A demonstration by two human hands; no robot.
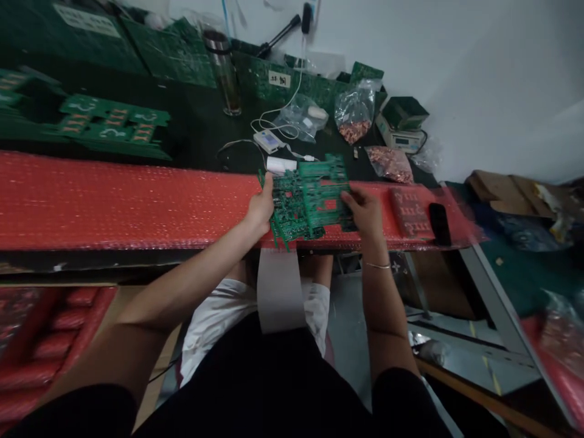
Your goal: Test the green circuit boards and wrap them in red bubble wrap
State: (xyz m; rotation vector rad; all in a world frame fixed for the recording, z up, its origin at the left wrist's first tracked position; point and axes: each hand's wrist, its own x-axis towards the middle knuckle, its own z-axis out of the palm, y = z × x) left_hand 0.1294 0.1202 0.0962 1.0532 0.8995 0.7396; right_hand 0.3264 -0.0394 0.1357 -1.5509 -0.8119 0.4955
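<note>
Green circuit boards (pixel 326 198) are held up over the red bubble wrap (pixel 137 204) on the bench, blurred by motion. My left hand (pixel 261 205) is closed on the left edge of the boards, thumb upward. At their right edge my right hand (pixel 365 210) grips with thumb and fingers. The boards overlap, and the one on the right lies over part of the left one; how many there are I cannot tell. Just behind them is a white roll (pixel 281 165). A strip of whitish sheet (pixel 280 289) hangs from the bench edge toward my lap.
Stacked green boards (pixel 114 125) stand at the back left, near a glass flask (pixel 223 73). Bags of copper-coloured parts (pixel 354 131), a small scale (pixel 401 137), a wrapped red pack (pixel 408 210) and a black phone (pixel 439 223) are on the right. A white cable crosses the back.
</note>
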